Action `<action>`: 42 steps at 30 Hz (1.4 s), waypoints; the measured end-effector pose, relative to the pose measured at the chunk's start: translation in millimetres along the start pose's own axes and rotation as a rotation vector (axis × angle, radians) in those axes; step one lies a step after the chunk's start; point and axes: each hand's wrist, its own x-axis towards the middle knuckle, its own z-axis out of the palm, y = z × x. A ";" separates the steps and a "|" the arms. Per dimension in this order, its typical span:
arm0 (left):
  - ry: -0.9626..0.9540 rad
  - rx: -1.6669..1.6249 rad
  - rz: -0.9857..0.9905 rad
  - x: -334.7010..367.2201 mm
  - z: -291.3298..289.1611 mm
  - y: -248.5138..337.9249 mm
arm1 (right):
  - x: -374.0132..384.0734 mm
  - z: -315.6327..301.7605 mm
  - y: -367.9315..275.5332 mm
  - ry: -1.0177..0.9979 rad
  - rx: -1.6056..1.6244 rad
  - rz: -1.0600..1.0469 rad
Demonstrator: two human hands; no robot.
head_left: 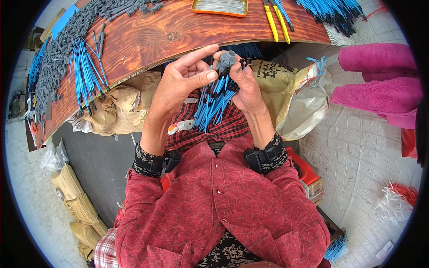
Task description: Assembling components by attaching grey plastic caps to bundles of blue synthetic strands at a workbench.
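Observation:
My right hand [246, 85] is closed around a grey ribbed plastic fitting [228, 58], pinched between thumb and fingers at chest height, just off the table edge. A bundle of thin blue rods with black ends [210, 107] hangs down beneath it, and thin dark pins stick out past the thumb. Close by on the left, my left hand [185, 78] has its index finger stretched out and its thumb apart from it, beside the fitting. Its other fingers are curled and partly hidden. A red-black checked cloth [178, 138] lies on my lap below.
On the curved wooden table [147, 40] lie a heap of grey plastic fittings [67, 58], blue rods [87, 71], a tin of thin pins [220, 6] and yellow-handled pliers [277, 22]. Sacks [299, 102] hang under its edge. Pink towels [380, 80] are at right.

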 end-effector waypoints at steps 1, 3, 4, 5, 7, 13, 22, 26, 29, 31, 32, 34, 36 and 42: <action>-0.005 0.013 0.013 0.2 -1.6 0.5 | 0.7 1.6 -1.0 -0.022 -0.013 -0.005; -0.013 0.028 -0.014 -0.5 -5.1 2.2 | 1.2 3.8 -1.1 -0.046 -0.025 -0.012; -0.023 0.041 -0.041 0.0 -5.6 3.2 | 1.4 3.9 -1.0 -0.039 -0.017 -0.001; -0.024 0.042 -0.040 -0.4 -4.8 5.1 | 1.7 3.7 -0.8 -0.032 -0.009 0.010; -0.017 0.058 -0.035 -3.5 -2.3 9.9 | 1.7 3.7 1.2 -0.033 -0.003 -0.003; -0.007 0.012 -0.016 -0.1 -6.3 2.3 | 4.8 -5.0 1.2 -0.065 0.041 0.066; 0.086 -0.020 0.092 -9.9 -1.0 -8.0 | 5.9 -5.2 4.3 -0.083 0.072 0.059; 0.124 -0.053 0.039 -13.4 -5.1 -7.9 | 8.5 -3.1 6.0 -0.080 0.061 0.044; 0.115 -0.075 0.107 -15.1 -11.1 -11.0 | 9.4 1.4 6.4 -0.078 0.071 0.053; 0.121 -0.065 0.091 -15.0 -12.1 -6.8 | 10.0 4.4 7.1 -0.064 0.073 0.053; 0.122 -0.053 0.074 -14.7 -12.5 -4.9 | 10.4 5.2 7.7 -0.054 0.061 0.046; 0.115 -0.025 0.103 -14.6 -13.1 -3.6 | 11.2 6.3 9.0 -0.045 0.049 0.040; 0.107 0.004 0.131 -14.6 -12.5 -3.1 | 12.7 6.5 9.9 -0.045 0.028 0.034; 0.133 0.052 0.180 -13.2 -11.2 -6.0 | 12.3 6.1 8.0 -0.064 0.066 0.076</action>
